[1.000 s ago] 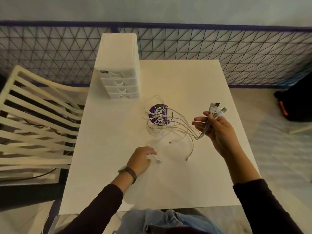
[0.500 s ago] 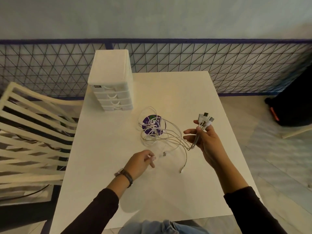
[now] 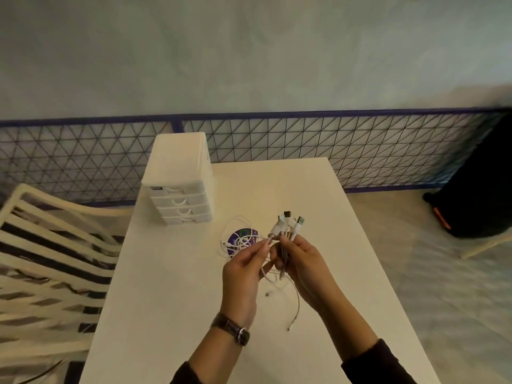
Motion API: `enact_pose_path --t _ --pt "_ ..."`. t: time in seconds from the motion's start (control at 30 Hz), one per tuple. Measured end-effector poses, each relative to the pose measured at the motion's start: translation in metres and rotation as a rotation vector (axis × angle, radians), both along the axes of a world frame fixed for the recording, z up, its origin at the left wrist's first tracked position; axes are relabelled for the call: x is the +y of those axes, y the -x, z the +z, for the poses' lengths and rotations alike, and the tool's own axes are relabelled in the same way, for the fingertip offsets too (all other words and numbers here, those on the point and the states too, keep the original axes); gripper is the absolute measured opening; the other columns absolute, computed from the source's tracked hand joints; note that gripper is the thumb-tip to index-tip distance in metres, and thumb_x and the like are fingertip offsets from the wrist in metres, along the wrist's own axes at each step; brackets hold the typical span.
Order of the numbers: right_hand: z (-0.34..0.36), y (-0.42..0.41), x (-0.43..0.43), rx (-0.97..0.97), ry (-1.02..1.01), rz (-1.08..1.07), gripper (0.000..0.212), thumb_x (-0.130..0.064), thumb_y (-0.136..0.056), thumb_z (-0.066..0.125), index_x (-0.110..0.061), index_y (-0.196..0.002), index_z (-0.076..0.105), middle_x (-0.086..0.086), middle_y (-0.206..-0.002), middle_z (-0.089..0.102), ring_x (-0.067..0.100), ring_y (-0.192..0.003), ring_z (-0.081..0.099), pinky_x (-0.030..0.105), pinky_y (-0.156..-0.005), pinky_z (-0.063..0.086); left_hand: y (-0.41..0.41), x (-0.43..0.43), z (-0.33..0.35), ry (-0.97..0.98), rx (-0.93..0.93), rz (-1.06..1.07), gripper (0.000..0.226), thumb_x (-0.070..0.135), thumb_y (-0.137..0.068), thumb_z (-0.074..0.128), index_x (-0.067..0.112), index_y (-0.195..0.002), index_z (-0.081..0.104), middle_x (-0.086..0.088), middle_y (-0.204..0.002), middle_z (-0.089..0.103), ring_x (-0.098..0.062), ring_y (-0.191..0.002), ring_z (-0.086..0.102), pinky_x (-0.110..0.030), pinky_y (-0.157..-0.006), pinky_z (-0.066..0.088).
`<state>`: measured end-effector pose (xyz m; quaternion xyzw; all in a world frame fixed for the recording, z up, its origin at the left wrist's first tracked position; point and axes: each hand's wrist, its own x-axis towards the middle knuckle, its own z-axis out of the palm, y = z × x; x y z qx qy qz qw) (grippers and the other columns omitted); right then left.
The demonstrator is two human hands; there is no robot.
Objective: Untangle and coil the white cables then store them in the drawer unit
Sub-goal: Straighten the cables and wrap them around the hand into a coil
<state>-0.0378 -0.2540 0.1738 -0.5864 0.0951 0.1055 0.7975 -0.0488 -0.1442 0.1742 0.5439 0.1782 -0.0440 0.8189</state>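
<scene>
A tangle of white cables [image 3: 240, 241] lies mid-table over a purple disc [image 3: 241, 236]. My right hand [image 3: 302, 266] grips several cables just below their plugs, and the plug ends [image 3: 289, 221] stick up above my fingers. My left hand [image 3: 243, 268] is raised beside it and pinches one cable end [image 3: 273, 234] at the bunch. Loose cable tails [image 3: 295, 309] hang down to the table below both hands. The white drawer unit [image 3: 180, 180], with its drawers shut, stands at the table's far left.
The white table [image 3: 171, 300] runs to a wire mesh fence [image 3: 360, 151] at the back. A white slatted chair [image 3: 52, 250] stands close on the left. A black bag [image 3: 482, 189] sits on the floor at the right.
My left hand has lifted off the table with a cable end and come up against the bunch in my right hand. The camera has tilted upward.
</scene>
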Motion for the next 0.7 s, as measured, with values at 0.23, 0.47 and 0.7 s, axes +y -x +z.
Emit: enact_pose_path --t 0.23,0.47,0.7 --pt "0.000 -0.001 0.007 -0.006 -0.018 -0.021 0.020 -0.009 -0.092 0.053 0.000 -0.098 0.070 0.007 -0.070 0.066 0.017 -0.063 0.059 0.027 -0.065 0.051 0.008 -0.010 0.000 0.060 0.013 0.217 0.021 0.002 -0.082 0.064 0.005 -0.101 0.072 -0.009 -0.100 0.073 -0.020 -0.097 0.068 -0.029 -0.084 0.055" --pt "-0.001 0.000 0.005 0.030 -0.033 0.003 0.026 -0.017 -0.090 0.056 0.003 -0.098 0.070 0.019 -0.102 0.071 0.028 -0.088 0.067 0.042 -0.088 0.053 0.000 -0.001 -0.004 -0.068 0.007 0.125 0.021 -0.006 -0.074 0.070 0.014 -0.075 0.073 0.003 -0.073 0.075 -0.009 -0.074 0.069 -0.013 -0.063 0.054" --pt "0.002 -0.001 0.002 0.019 0.032 0.100 0.024 -0.023 -0.085 0.060 -0.002 -0.090 0.071 0.015 -0.087 0.068 0.026 -0.082 0.061 0.037 -0.080 0.046 -0.014 0.022 0.001 -0.283 -0.039 -0.156 0.030 -0.001 -0.074 0.073 0.018 -0.089 0.055 -0.007 -0.100 0.064 -0.018 -0.088 0.064 -0.026 -0.072 0.054"
